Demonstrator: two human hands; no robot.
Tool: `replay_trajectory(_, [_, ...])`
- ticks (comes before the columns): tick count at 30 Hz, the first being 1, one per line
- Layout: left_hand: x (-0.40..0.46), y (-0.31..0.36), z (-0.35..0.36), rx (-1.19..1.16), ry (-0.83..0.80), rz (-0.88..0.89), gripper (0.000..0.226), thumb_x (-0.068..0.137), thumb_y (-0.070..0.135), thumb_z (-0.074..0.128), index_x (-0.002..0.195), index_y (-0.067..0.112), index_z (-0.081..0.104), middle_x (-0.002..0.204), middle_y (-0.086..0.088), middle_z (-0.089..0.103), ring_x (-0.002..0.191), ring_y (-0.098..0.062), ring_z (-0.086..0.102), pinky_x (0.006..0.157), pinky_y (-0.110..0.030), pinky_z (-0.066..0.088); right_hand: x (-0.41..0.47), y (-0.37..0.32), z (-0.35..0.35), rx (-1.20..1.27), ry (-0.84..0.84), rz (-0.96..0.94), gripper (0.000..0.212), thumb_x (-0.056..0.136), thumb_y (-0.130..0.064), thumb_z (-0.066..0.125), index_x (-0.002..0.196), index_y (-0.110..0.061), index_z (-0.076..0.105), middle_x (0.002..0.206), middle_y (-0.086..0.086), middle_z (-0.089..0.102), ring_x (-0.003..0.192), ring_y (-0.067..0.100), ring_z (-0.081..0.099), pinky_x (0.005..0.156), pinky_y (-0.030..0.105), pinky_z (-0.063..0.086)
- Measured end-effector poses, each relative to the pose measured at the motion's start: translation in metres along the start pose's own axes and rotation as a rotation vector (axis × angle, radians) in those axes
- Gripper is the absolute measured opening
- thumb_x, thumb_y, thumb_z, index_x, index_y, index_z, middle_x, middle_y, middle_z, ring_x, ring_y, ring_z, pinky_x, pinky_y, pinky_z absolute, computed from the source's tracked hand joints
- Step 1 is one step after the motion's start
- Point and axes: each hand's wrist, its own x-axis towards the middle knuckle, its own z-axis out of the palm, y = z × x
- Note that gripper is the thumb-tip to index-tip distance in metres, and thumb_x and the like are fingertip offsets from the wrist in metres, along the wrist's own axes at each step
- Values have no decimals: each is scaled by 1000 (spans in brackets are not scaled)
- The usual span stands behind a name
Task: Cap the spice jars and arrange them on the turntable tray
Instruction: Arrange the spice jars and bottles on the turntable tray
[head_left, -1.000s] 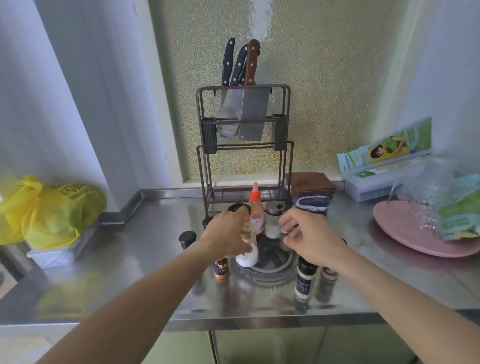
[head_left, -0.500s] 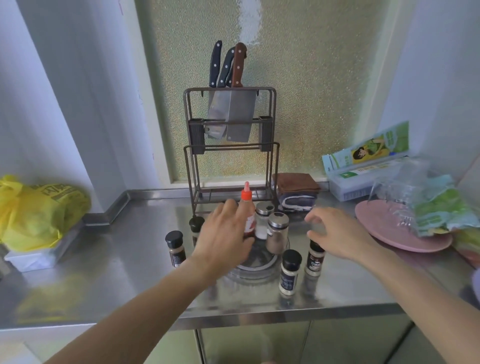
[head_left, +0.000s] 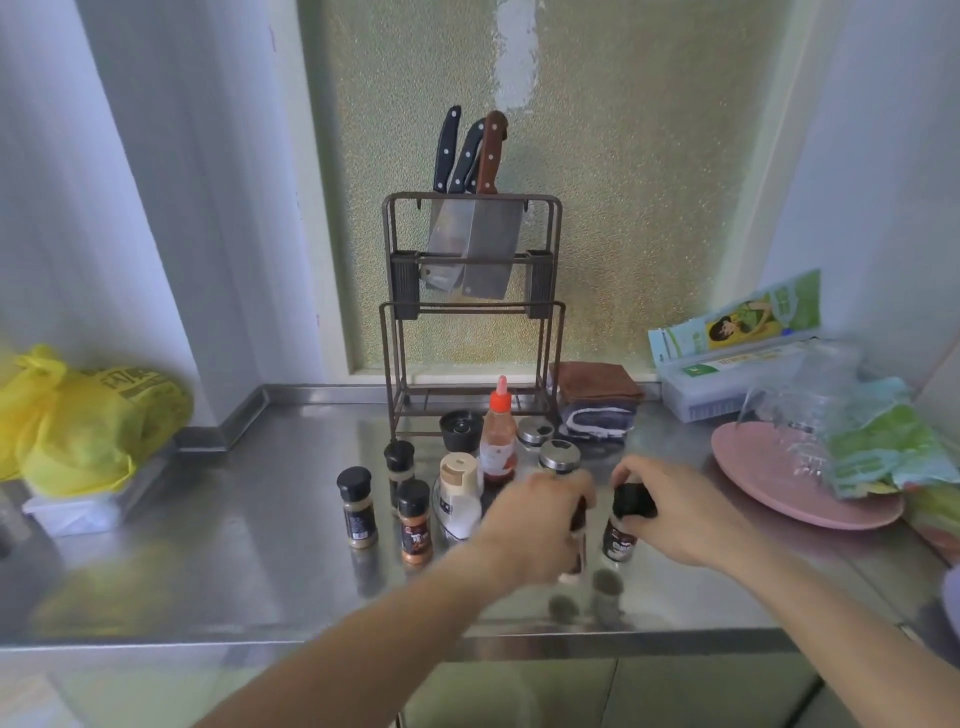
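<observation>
both hands work at the front of the steel bench (head_left: 208, 561), each on a small dark-capped spice jar. the right hand (head_left: 675, 514) has its grip pinched around the black cap of the right jar (head_left: 619, 540), which stands on the bench just beside the left jar (head_left: 576, 545). the left hand (head_left: 535, 525) curls over that one, but motion blur hides the fingers, so i cannot tell whether its grip is closed on the jar or only resting against it. the turntable tray is mostly hidden behind the left hand; a white bottle (head_left: 458, 493), a red-capped sauce bottle (head_left: 498, 441) and two steel-lidded shakers (head_left: 545, 447) seem to stand on it, while three more black-capped jars (head_left: 384, 504) wait on the bench to its left. to do this step well, hold each jar body steady and turn the cap until it seats squarely, checking it is not cross-threaded. then lift one jar at a time straight up and set it into a free gap on the tray, keeping clear of the tall sauce bottle, which looks easy to topple.
</observation>
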Motion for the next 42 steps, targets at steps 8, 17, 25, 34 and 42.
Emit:
replay_trajectory(8, [43, -57, -63, 251, 40, -55, 41, 83, 17, 70, 121, 24, 54, 107, -3, 68, 100, -29, 64, 76, -36, 43, 30, -49, -9, 65, 134, -165, 40, 82, -30, 77, 118, -31, 60, 121, -2, 70, 114, 24, 66, 90, 37, 54])
replay_trajectory(17, [70, -88, -32, 541, 72, -43, 62, 78, 50, 76, 126, 16, 56, 122, -4, 67, 121, -29, 55, 109, -43, 35, 84, -70, 13, -220, 208, -262, 40, 88, -36, 74, 122, -20, 61, 117, 2, 67, 112, 27, 57, 93, 38, 49])
replay_trajectory(25, [64, -93, -19, 551, 60, -158, 49, 77, 50, 77, 114, 21, 61, 115, -2, 70, 121, -29, 48, 107, -45, 30, 101, -75, 34, -269, 217, -290, 36, 91, -33, 70, 122, -17, 58, 118, 2, 69, 116, 29, 53, 95, 40, 50])
replay_trajectory(34, [46, -97, -54, 344, 139, -186, 70, 78, 51, 75, 137, 20, 54, 124, -4, 64, 125, -28, 49, 109, -44, 40, 98, -72, 38, -314, 193, -288, 39, 91, -34, 72, 124, -17, 63, 113, 2, 71, 109, 28, 57, 91, 38, 50])
replay_trajectory(42, [-13, -149, -107, 193, 243, -369, 43, 91, 43, 65, 130, 25, 61, 127, -3, 66, 119, -26, 59, 97, -42, 50, 83, -82, 33, -241, 217, -251, 50, 91, -38, 70, 134, -18, 55, 125, 1, 64, 116, 26, 56, 98, 37, 50])
